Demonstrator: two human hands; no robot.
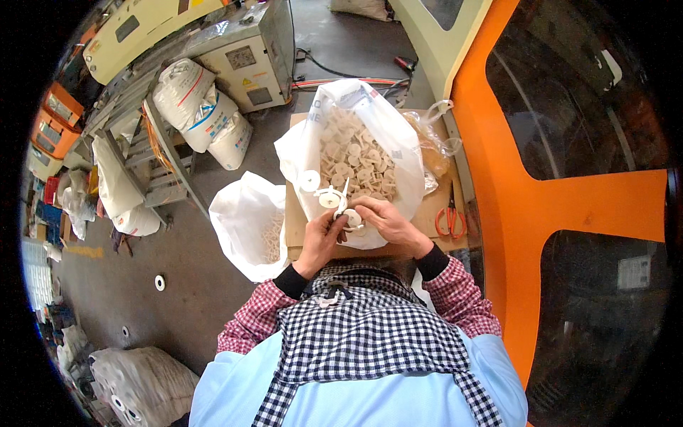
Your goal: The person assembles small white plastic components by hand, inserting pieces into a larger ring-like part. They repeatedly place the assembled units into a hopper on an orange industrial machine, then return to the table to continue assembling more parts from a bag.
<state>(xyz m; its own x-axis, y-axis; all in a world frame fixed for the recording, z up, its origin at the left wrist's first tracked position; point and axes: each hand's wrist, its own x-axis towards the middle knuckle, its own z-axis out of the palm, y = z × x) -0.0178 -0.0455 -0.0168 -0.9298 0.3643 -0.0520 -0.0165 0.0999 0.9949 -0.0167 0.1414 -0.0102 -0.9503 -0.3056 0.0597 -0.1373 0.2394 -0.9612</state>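
Observation:
A branched white plastic moulding (330,199) with several round discs is held in front of me. My left hand (321,240) is closed on its stem from the left, fingers wrapped round it. My right hand (388,222) pinches a disc at its right side, and the fingertips partly hide that disc. Just beyond my hands an open white sack (407,160) holds a heap of small cream plastic parts (353,158). It stands on a brown cardboard surface (299,245). To the left, lower down, is a second white bag (238,224) with thin plastic scraps (272,238) inside.
Red-handled scissors (450,220) lie on the cardboard at the right, below a clear plastic bag (432,146). An orange machine frame (562,203) stands close on my right. Full sacks (206,110) lean by a metal rack at the left. A white ring (160,283) lies on the floor.

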